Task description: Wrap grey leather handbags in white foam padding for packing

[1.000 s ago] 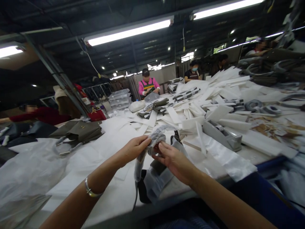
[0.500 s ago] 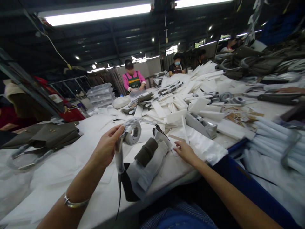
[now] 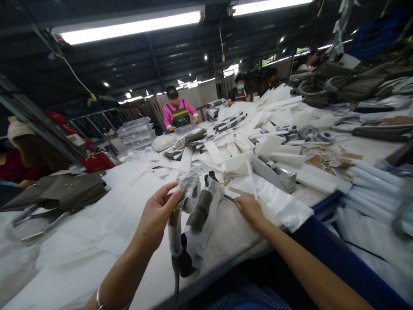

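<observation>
A plastic-wrapped strap [image 3: 189, 191] is looped up in my left hand [image 3: 161, 212], its thumb and fingers closed around it. Its dark tail [image 3: 176, 269] hangs down toward the table's front edge. Beside it lies a rolled olive-brown bag piece [image 3: 200, 209], partly covered in white wrapping, with a dark piece [image 3: 186, 258] under its lower end. My right hand [image 3: 249, 210] rests low over the table with its fingers closed at the end of a narrow dark strip [image 3: 229, 198]. The fingertips are partly hidden.
White foam sheets [image 3: 238, 159] are heaped across the table. A grey tape dispenser [image 3: 274, 172] stands beyond my right hand. Olive bags [image 3: 71, 189] lie at left, and a blue bin [image 3: 342, 254] is at right. A co-worker in pink [image 3: 179, 113] stands across the table.
My left hand has moved right with the looped strap, closer to the rolled bag piece. My right hand has closed at the dark strip; its fingers were more spread before.
</observation>
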A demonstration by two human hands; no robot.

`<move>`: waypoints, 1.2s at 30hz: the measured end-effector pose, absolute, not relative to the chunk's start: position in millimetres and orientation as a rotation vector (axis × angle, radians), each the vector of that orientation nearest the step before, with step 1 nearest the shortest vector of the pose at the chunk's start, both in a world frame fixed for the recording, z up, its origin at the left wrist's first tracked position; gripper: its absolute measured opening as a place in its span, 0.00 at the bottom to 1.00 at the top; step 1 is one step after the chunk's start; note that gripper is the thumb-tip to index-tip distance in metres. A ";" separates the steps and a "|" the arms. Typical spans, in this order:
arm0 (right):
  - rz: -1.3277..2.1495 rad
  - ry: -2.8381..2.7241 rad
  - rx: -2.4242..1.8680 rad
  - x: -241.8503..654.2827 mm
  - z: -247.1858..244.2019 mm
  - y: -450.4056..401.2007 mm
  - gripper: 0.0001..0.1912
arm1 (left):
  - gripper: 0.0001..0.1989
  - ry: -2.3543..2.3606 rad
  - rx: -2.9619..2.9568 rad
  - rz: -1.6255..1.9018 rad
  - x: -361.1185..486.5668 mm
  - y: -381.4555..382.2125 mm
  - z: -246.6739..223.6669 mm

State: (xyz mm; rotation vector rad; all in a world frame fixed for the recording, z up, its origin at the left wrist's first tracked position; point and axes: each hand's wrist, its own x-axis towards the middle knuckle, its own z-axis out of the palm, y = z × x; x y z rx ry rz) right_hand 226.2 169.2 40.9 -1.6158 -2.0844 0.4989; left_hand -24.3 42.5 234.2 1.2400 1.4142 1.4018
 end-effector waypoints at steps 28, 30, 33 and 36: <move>0.951 -1.742 -0.931 201.0 166.9 108.5 0.11 | 0.26 1.532 1.408 1.395 -17.9 37.1 238.0; 0.993 -1.747 -0.882 195.7 167.2 109.0 0.11 | 0.27 1.520 1.403 1.380 -17.2 36.9 236.9; 1.115 -1.673 -0.787 178.4 170.4 111.5 0.13 | 0.27 1.492 1.432 1.338 -12.7 38.5 234.1; 1.397 -1.527 -0.652 161.7 178.6 112.7 0.16 | 0.26 1.453 1.470 1.303 -7.6 40.6 233.0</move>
